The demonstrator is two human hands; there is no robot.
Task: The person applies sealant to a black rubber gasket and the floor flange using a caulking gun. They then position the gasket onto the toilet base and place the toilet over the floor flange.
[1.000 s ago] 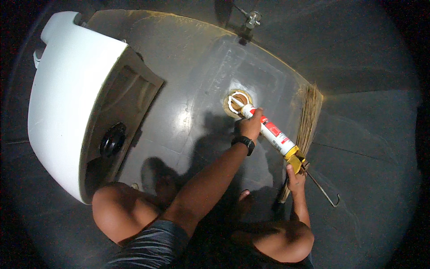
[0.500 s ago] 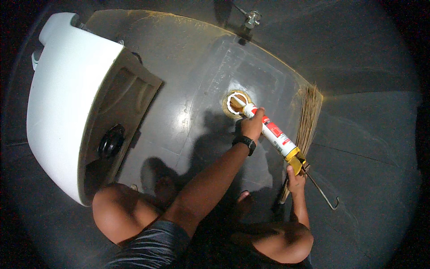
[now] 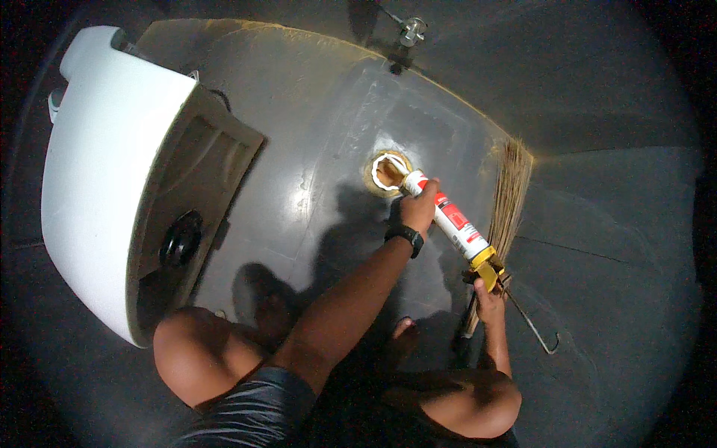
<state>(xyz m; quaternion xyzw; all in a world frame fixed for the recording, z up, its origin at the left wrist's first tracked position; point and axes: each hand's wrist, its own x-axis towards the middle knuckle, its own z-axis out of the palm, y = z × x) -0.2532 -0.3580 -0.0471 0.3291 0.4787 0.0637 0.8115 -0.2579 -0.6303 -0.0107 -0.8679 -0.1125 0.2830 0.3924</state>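
Note:
My left hand (image 3: 420,207), a dark watch on its wrist, is wrapped round the front of a white and red sealant cartridge (image 3: 452,216). The cartridge sits in a caulking gun (image 3: 489,270) with yellow ends, and my right hand (image 3: 490,302) grips its handle at the rear. The gun slants up and to the left, its nozzle (image 3: 401,166) over a round drain hole (image 3: 386,176) in the floor. Around the hole runs a white bead of sealant (image 3: 376,173); the nozzle tip is at its upper right part. My right fingers are partly hidden behind the handle.
A white toilet bowl (image 3: 104,179) lies tipped at the left, its hollow underside facing the hole. A bundle of broom bristles (image 3: 510,190) lies right of the gun. A metal valve (image 3: 412,32) is at the far wall. The gun's hooked rod (image 3: 539,332) sticks out behind.
The nozzle tip has shifted a little to the right along the far side of the white ring. Both hands keep their hold, and the whole view has moved slightly.

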